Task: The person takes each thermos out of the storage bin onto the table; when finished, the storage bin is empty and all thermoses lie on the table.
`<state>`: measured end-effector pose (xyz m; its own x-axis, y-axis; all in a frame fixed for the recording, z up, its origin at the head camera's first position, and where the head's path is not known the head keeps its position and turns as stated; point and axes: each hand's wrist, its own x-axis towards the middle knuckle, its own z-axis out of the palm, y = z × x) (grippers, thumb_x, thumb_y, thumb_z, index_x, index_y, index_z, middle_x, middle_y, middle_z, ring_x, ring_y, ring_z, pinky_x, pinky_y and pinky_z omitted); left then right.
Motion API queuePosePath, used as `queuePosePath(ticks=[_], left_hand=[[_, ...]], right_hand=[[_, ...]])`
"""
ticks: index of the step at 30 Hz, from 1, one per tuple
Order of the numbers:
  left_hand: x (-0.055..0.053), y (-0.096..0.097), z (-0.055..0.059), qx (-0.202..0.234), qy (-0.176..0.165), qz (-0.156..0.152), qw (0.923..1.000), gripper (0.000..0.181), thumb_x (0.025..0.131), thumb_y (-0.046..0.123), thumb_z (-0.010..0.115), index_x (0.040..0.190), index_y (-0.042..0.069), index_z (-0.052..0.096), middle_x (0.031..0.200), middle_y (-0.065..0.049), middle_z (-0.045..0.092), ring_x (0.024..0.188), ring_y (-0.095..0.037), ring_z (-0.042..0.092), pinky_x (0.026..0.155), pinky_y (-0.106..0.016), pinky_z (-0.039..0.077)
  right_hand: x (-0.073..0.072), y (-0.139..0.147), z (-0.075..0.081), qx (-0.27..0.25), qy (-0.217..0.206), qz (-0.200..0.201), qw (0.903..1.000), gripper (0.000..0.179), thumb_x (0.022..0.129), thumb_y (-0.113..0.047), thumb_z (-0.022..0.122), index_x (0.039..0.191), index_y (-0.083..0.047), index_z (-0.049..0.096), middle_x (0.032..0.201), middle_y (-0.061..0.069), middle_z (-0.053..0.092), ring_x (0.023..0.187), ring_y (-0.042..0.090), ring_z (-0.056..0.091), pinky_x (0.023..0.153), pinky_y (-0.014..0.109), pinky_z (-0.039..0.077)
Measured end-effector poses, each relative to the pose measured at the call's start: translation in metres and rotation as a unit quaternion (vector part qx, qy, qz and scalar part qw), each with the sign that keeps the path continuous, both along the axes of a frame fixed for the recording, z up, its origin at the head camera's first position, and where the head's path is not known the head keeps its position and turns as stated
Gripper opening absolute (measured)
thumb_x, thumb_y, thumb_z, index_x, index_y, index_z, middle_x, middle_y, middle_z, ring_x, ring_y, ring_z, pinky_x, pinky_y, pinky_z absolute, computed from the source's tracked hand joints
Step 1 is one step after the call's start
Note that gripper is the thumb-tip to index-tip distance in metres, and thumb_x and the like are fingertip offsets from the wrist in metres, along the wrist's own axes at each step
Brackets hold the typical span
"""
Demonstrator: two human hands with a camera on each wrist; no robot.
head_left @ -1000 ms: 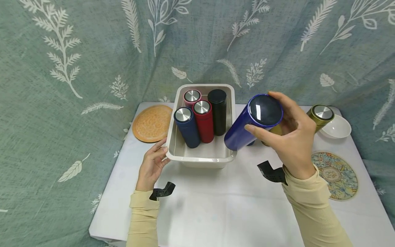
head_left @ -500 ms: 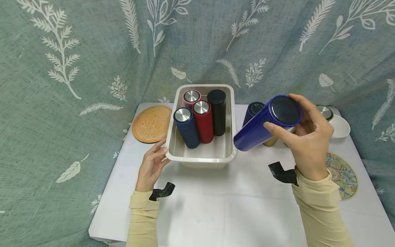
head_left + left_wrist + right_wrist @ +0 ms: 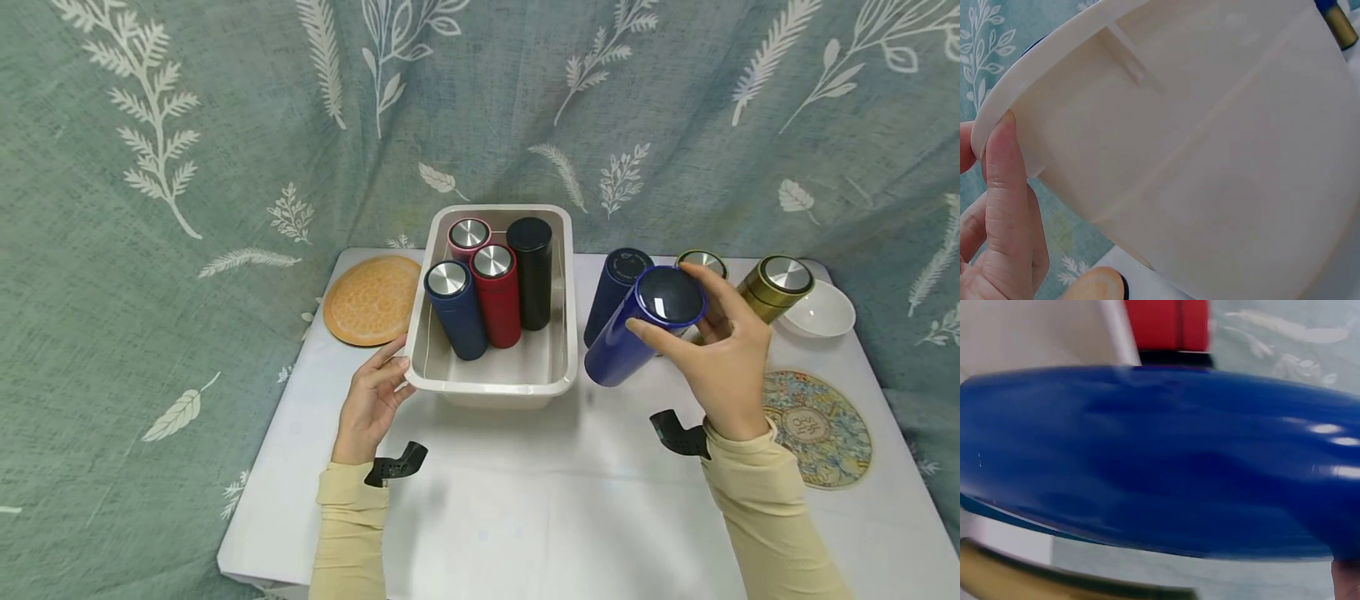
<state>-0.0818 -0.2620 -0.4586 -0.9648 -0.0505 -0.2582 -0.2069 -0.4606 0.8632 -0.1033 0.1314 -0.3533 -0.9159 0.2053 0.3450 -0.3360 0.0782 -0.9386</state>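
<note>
Curtain [image 3: 480, 100], leaf-printed, spans your twelve o'clock, on a clock centred on the tub.

Table [image 3: 525, 500], white-covered, under everything.

Tub [image 3: 491, 388], pale, at your centre, presumably so either hand can reach it. Inside, by its own dial: black bottle [image 3: 534, 283] at one, red bottle [image 3: 498, 304] mid-tub, slate-blue bottle [image 3: 461, 321] at nine, pink bottle [image 3: 468, 236] at eleven. They stand on end, close together, likely to spare floor space; the floor toward five is bare.

Bright blue bottle [image 3: 626, 348], at three, just beside the tub, tilted: dark end toward half past one, lower end toward half past seven. Whether that lower end meets the table, you cannot tell.

Right hand [image 3: 723, 357], past three, thumb and fingers grasping the bottle around its dark end; a grip up there probably leaves the lower end free to be aimed.

Left hand [image 3: 372, 404], at eight, fingers gripping the tub's rim, likely to steady it.

Patterned mat [image 3: 821, 437], round, between three and four. Brown mat [image 3: 371, 300], round, at nine.

Dark navy bottle [image 3: 607, 292], standing at three behind yours; gold bottle [image 3: 774, 287], farther out; a second lid [image 3: 702, 262] shows behind your fingers, its body mostly hidden.

Bowl [image 3: 817, 312], white, at three, outermost.
</note>
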Motion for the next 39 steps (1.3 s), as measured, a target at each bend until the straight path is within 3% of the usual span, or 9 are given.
queuePosePath(ticks=[3,7,16,25,39], left_hand=[[0.000,0.000,0.000,-0.002,-0.003,0.004,1.0000,0.038,0.100,-0.002,0.048,0.136,0.009,0.053,0.090,0.003,0.070,0.086,-0.008,0.068,0.071,-0.020,0.059],[0.000,-0.001,0.000,-0.004,-0.008,0.008,0.9999,0.040,0.100,-0.002,0.048,0.138,0.008,0.051,0.090,0.003,0.070,0.087,-0.008,0.068,0.071,-0.020,0.059],[0.000,-0.002,0.002,-0.010,-0.009,0.005,0.9999,0.042,0.100,-0.001,0.048,0.141,0.007,0.048,0.090,0.004,0.070,0.086,-0.008,0.069,0.071,-0.019,0.059],[0.000,-0.002,0.001,-0.012,-0.017,0.007,0.9998,0.044,0.100,-0.001,0.048,0.143,0.006,0.046,0.091,0.005,0.069,0.087,-0.008,0.069,0.072,-0.019,0.059],[-0.001,0.001,0.000,-0.010,-0.007,0.007,0.9999,0.038,0.099,-0.001,0.050,0.135,0.011,0.054,0.089,0.003,0.069,0.087,-0.009,0.068,0.071,-0.020,0.059]], right_hand=[[-0.002,-0.001,-0.012,0.042,-0.037,-0.017,0.9983,0.071,0.068,0.004,0.089,0.132,-0.014,0.065,0.129,0.002,0.068,0.112,0.008,0.067,0.091,0.011,0.054],[-0.006,-0.003,-0.027,0.058,-0.074,-0.014,0.9955,0.071,0.069,-0.003,0.091,0.132,-0.019,0.064,0.132,0.001,0.067,0.116,0.005,0.065,0.095,0.010,0.051],[-0.012,-0.008,-0.056,0.056,-0.097,-0.015,0.9936,0.071,0.069,-0.007,0.091,0.133,-0.021,0.063,0.135,0.000,0.064,0.121,0.005,0.062,0.103,0.016,0.049],[-0.018,-0.012,-0.075,0.031,-0.085,-0.026,0.9955,0.073,0.068,-0.001,0.090,0.134,-0.014,0.063,0.138,0.005,0.062,0.123,0.006,0.061,0.108,0.017,0.047],[-0.019,-0.012,-0.091,0.038,-0.078,-0.029,0.9958,0.074,0.068,-0.001,0.090,0.135,-0.011,0.062,0.135,0.007,0.064,0.116,0.001,0.062,0.101,0.011,0.049]])
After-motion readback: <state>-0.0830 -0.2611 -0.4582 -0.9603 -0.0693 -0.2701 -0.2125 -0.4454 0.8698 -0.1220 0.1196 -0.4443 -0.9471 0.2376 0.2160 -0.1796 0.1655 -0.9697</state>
